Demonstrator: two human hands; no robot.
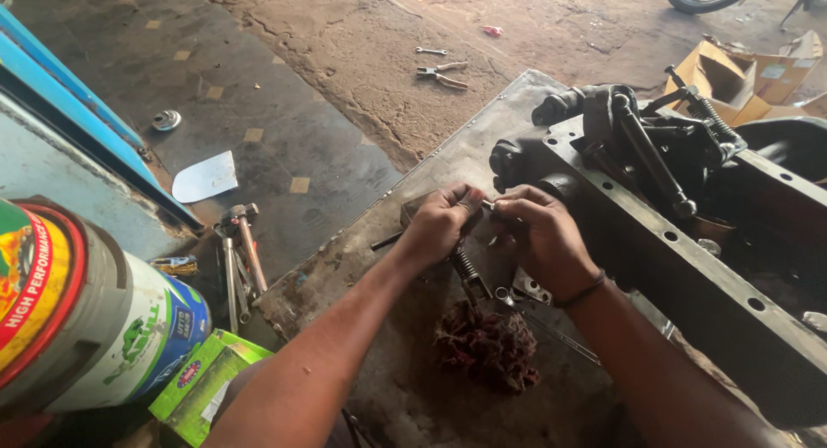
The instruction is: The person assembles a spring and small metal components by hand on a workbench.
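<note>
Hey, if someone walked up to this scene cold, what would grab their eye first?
Probably the two hands, left hand and right hand, pinching a small metal part together at centre over a greasy metal sheet. Right behind them sits a big black engine housing with rods sticking up, and at lower left a bright paint-style can lies on its side.

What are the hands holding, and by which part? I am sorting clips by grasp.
Both the left hand and the right hand pinch a small metal part between their fingertips, one at each end. Its kind cannot be told.

Small part (488, 204) betw. fingers (469, 198) too tiny to ID.
</note>
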